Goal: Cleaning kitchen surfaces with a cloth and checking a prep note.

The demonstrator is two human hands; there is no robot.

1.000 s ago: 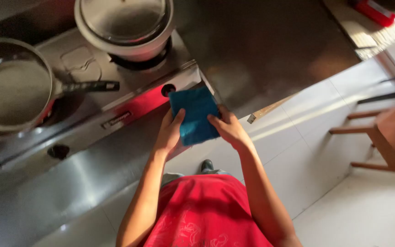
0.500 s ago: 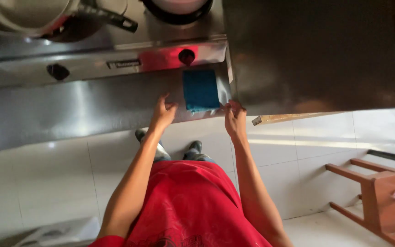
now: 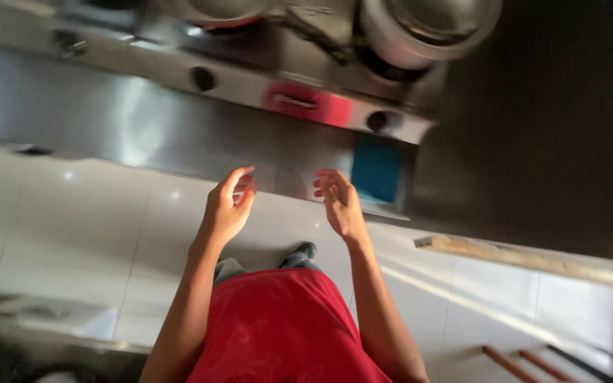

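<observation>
At the upper left of the frame runs the long steel tabletop (image 3: 108,120), its front face shiny and streaked with glare, and along its upper edge sits a stove (image 3: 299,85) with dark knobs and a red panel. A pan and a lidded pot (image 3: 427,25) stand on the burners at the top edge, both blurred.

Left of centre, the left hand (image 3: 227,206) hangs released in the air in front of the tabletop's front face, fingers loosely spread and slightly curled, holding nothing. Just to its right, the right hand (image 3: 338,202) is likewise released and empty, palm turned inward, fingers pointing up toward the stove. The two hands are apart from each other and touch nothing.

Right of the right hand, near but not touching it, the blue cloth (image 3: 376,170) lies flat against the steel at the corner below the right-hand knob. It is the nearest thing to either hand, and the right hand is the closer one.

To handle it well, a flat palm pressed over the middle of the cloth would seem to keep it from sliding off the smooth steel, while the fingers stay clear of the knob above.

Further right is a dark surface, and a pale ledge (image 3: 533,259) crosses the tiled floor (image 3: 72,234).
</observation>
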